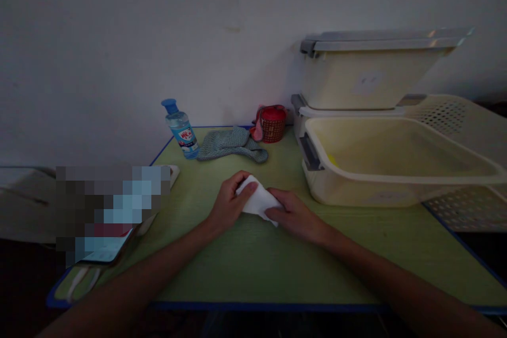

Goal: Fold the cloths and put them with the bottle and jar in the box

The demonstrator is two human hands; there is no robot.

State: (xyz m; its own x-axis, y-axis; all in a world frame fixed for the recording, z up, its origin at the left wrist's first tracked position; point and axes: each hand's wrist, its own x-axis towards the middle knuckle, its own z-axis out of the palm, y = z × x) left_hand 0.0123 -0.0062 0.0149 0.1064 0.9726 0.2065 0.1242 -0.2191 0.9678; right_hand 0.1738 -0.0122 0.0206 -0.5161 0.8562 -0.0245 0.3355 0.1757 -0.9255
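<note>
Head view, sole view.

Item 1: white piece (256, 199), soft and folded; cloth or paper, cannot tell. Location: between the two hands, over the middle of the bench (237, 269); whether it touches the surface cannot be told.

Item 2: left hand (229, 202). Closed on the upper left part of the white piece, thumb laid across its face, fingers mostly hidden behind.

Item 3: right hand (295, 216). Closed on the right end, pinching the edge between thumb and fingers.

Step, as judged: two-handed handling of the white piece, perhaps folding or straightening. Next move, as judged: calls for one hand to hold the piece steady while the other shifts its grip along the edge; a loose layer could slip if both let go together.

Surroundings: blue-capped bottle (182, 134) at the back left, tilted in the view; grey cloth (229, 143), crumpled, just beside it; small red basket (274, 125) near the wall; open pale bin (364, 191) to the right, well apart from the white piece; lidded bin (348, 79) behind and higher.
</note>
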